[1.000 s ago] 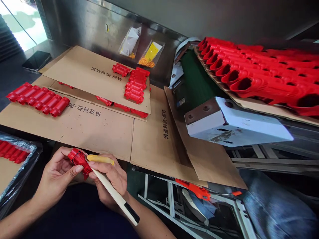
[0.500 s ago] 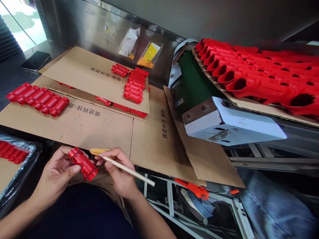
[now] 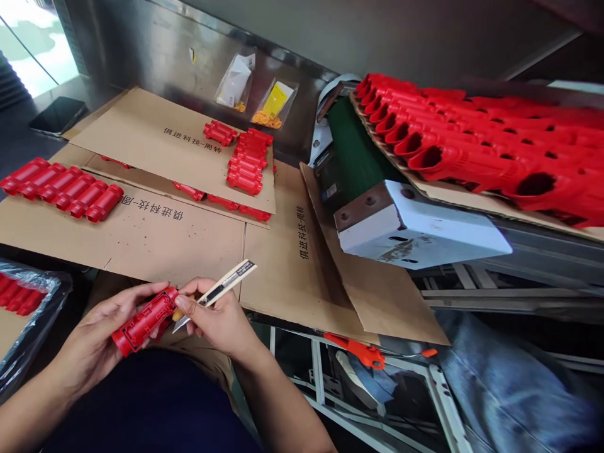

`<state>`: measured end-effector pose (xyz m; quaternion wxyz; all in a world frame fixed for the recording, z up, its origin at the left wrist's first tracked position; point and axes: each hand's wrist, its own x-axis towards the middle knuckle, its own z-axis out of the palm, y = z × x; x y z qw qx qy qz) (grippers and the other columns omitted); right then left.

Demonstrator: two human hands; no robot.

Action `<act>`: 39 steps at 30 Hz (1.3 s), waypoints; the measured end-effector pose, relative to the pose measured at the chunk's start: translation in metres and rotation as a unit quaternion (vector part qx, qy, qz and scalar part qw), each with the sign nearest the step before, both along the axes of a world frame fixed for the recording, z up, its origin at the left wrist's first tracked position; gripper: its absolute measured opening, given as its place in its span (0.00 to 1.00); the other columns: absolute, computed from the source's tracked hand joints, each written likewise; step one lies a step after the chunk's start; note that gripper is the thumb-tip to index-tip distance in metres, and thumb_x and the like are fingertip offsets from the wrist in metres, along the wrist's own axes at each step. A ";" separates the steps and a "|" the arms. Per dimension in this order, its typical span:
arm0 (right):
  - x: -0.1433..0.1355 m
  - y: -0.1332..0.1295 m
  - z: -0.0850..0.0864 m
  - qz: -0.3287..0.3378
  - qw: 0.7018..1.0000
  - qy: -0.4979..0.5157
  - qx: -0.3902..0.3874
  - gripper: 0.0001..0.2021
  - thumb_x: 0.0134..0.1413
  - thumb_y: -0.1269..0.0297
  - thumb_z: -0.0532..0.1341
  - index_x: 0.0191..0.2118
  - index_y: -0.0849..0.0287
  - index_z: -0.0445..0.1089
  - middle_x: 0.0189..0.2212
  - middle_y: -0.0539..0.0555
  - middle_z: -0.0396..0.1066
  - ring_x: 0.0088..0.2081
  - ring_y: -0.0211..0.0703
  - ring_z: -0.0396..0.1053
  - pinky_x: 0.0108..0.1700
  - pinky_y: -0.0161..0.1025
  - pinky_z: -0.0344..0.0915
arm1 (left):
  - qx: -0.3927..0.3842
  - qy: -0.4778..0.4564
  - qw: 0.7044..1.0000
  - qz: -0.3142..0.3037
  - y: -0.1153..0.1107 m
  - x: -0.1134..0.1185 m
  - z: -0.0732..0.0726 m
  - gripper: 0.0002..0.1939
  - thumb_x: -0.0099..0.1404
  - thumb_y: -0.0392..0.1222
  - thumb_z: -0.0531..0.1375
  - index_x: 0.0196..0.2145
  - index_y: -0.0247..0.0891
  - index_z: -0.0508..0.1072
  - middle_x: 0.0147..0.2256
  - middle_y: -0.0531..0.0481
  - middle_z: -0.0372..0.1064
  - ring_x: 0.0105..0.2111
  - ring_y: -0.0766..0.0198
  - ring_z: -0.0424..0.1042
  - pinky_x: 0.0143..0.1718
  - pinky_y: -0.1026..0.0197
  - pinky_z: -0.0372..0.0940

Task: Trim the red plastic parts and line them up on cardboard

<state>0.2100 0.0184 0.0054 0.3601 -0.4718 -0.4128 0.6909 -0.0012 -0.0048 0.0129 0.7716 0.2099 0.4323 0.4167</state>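
Note:
My left hand [image 3: 97, 327] is closed around a red plastic housing [image 3: 145, 321], which lies tilted with its ribbed, recessed side facing up. My right hand [image 3: 224, 322] grips a slim utility knife [image 3: 225, 287]. Its handle points up and to the right, and the bare blade points down-left, beside the housing. The thumb and fingers of that hand are at the housing's upper right end. A yellow cover, like a finger cot [image 3: 178, 313], shows on a right fingertip, partly hidden by the thumb.
Cardboard sheets [image 3: 207, 242] cover the bench, with a row of red housings [image 3: 63, 187] at left and a stack [image 3: 248, 160] farther back. A green conveyor [image 3: 356, 148] carries many red parts [image 3: 472, 138]. A phone [image 3: 57, 116], bags of yellow cots [image 3: 276, 104] and orange-handled scissors [image 3: 356, 349] are around.
The housing has turned in my left hand, its upper end now leaning right. My right hand has swung the knife so its handle points upward and its blade shows near the housing.

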 end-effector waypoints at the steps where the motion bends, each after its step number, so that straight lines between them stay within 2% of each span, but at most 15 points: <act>1: -0.001 -0.001 -0.001 0.006 1.000 0.010 -0.016 0.22 0.55 0.43 0.75 0.36 0.58 0.74 0.23 0.46 0.75 0.17 0.31 0.65 0.20 0.29 0.63 | 0.009 0.000 1.000 0.002 -0.001 -0.001 -0.001 0.33 0.59 0.65 0.74 0.53 0.38 0.87 0.58 0.33 0.80 0.40 0.51 0.83 0.35 0.61 0.78; 2: -0.003 -0.003 -0.003 0.006 1.000 0.011 -0.015 0.21 0.57 0.43 0.73 0.37 0.58 0.73 0.23 0.46 0.75 0.18 0.32 0.67 0.20 0.30 0.65 | 0.028 0.015 0.999 0.010 -0.002 -0.002 -0.001 0.38 0.55 0.68 0.75 0.53 0.38 0.87 0.60 0.32 0.78 0.44 0.48 0.83 0.37 0.61 0.79; 3: -0.003 -0.005 -0.003 0.002 1.000 -0.004 0.009 0.20 0.60 0.44 0.72 0.37 0.57 0.74 0.24 0.46 0.75 0.19 0.33 0.69 0.22 0.30 0.67 | 0.052 0.044 0.997 0.026 -0.002 -0.001 -0.001 0.38 0.52 0.67 0.78 0.53 0.38 0.87 0.61 0.32 0.78 0.48 0.46 0.82 0.40 0.61 0.79; 5: -0.002 -0.011 -0.003 -0.015 0.988 -0.086 0.127 0.14 0.66 0.50 0.69 0.39 0.56 0.76 0.26 0.49 0.78 0.24 0.38 0.75 0.28 0.34 0.74 | 0.093 0.108 0.987 0.070 -0.003 0.001 -0.002 0.30 0.50 0.54 0.82 0.49 0.40 0.87 0.58 0.35 0.80 0.53 0.46 0.81 0.45 0.63 0.77; 6: 0.000 -0.014 -0.002 -0.028 0.967 -0.140 0.209 0.09 0.68 0.55 0.68 0.41 0.56 0.78 0.29 0.51 0.80 0.29 0.41 0.79 0.33 0.37 0.78 | 0.104 0.125 0.982 0.093 -0.002 0.002 -0.003 0.25 0.51 0.47 0.82 0.47 0.41 0.87 0.55 0.37 0.82 0.52 0.48 0.81 0.46 0.64 0.77; 8: 0.004 -0.019 0.001 -0.052 0.904 -0.215 0.365 0.04 0.69 0.65 0.67 0.46 0.56 0.80 0.38 0.56 0.85 0.41 0.46 0.83 0.45 0.42 0.81 | 0.103 0.117 0.980 0.126 0.001 0.003 -0.005 0.20 0.55 0.40 0.80 0.46 0.42 0.85 0.51 0.40 0.84 0.46 0.54 0.82 0.42 0.66 0.76; 9: 0.006 -0.021 0.003 -0.059 0.878 -0.219 0.421 0.07 0.70 0.69 0.67 0.50 0.56 0.80 0.43 0.57 0.85 0.46 0.47 0.83 0.50 0.43 0.81 | 0.098 0.105 0.981 0.132 0.002 0.003 -0.007 0.19 0.57 0.40 0.80 0.46 0.42 0.84 0.50 0.41 0.84 0.42 0.58 0.82 0.38 0.67 0.75; 10: 0.008 -0.023 0.004 -0.060 0.862 -0.204 0.460 0.11 0.70 0.71 0.66 0.55 0.57 0.78 0.47 0.58 0.85 0.50 0.47 0.83 0.53 0.42 0.81 | 0.096 0.094 0.982 0.131 0.004 0.003 -0.008 0.19 0.58 0.39 0.79 0.46 0.43 0.83 0.50 0.41 0.84 0.39 0.61 0.81 0.35 0.69 0.74; 12: 0.010 -0.026 0.006 -0.046 0.847 -0.159 0.504 0.16 0.71 0.73 0.65 0.61 0.58 0.76 0.51 0.59 0.84 0.53 0.46 0.83 0.56 0.39 0.81 | 0.091 0.075 0.985 0.122 0.006 0.003 -0.010 0.19 0.58 0.39 0.79 0.46 0.42 0.83 0.49 0.41 0.85 0.34 0.64 0.79 0.32 0.70 0.72; 15: 0.009 -0.027 0.004 -0.035 0.839 -0.126 0.529 0.17 0.70 0.74 0.67 0.60 0.57 0.77 0.53 0.59 0.83 0.50 0.44 0.84 0.54 0.36 0.82 | 0.092 0.051 0.988 0.112 0.007 0.003 -0.011 0.18 0.58 0.40 0.79 0.45 0.42 0.83 0.46 0.42 0.85 0.30 0.67 0.75 0.30 0.70 0.71; 18: 0.007 -0.027 -0.001 -0.037 0.837 -0.124 0.532 0.16 0.70 0.73 0.67 0.59 0.56 0.79 0.52 0.59 0.82 0.48 0.44 0.83 0.51 0.37 0.83 | 0.094 0.045 0.988 0.110 0.006 0.003 -0.012 0.17 0.59 0.40 0.79 0.45 0.41 0.83 0.44 0.43 0.85 0.28 0.69 0.72 0.29 0.69 0.70; 23: 0.006 -0.023 -0.002 -0.070 0.848 -0.120 0.511 0.13 0.71 0.68 0.67 0.58 0.56 0.79 0.49 0.59 0.84 0.47 0.45 0.83 0.49 0.40 0.83 | 0.094 0.060 0.988 0.104 0.002 0.000 -0.014 0.17 0.59 0.41 0.79 0.45 0.41 0.83 0.46 0.43 0.84 0.29 0.67 0.74 0.29 0.69 0.70; 26: 0.005 -0.022 -0.001 -0.086 0.854 -0.133 0.496 0.11 0.71 0.69 0.67 0.55 0.56 0.80 0.48 0.60 0.84 0.49 0.46 0.83 0.50 0.41 0.83 | 0.106 0.072 0.987 0.096 0.000 -0.001 -0.013 0.17 0.60 0.43 0.78 0.46 0.41 0.83 0.46 0.43 0.84 0.30 0.67 0.75 0.30 0.69 0.71; 33: -0.003 -0.024 -0.007 -0.098 0.831 -0.143 0.529 0.12 0.71 0.70 0.66 0.56 0.57 0.78 0.49 0.61 0.84 0.46 0.46 0.82 0.47 0.43 0.82 | 0.108 0.087 0.984 0.114 -0.003 0.007 -0.001 0.18 0.56 0.43 0.80 0.43 0.41 0.84 0.46 0.42 0.84 0.32 0.66 0.75 0.30 0.70 0.71; 39: -0.003 -0.022 -0.006 -0.085 0.834 -0.127 0.530 0.13 0.71 0.70 0.67 0.57 0.54 0.79 0.48 0.59 0.84 0.45 0.46 0.82 0.47 0.44 0.81 | 0.099 0.098 0.985 0.102 -0.002 0.009 0.005 0.16 0.56 0.42 0.80 0.42 0.42 0.85 0.45 0.43 0.84 0.33 0.64 0.77 0.30 0.71 0.71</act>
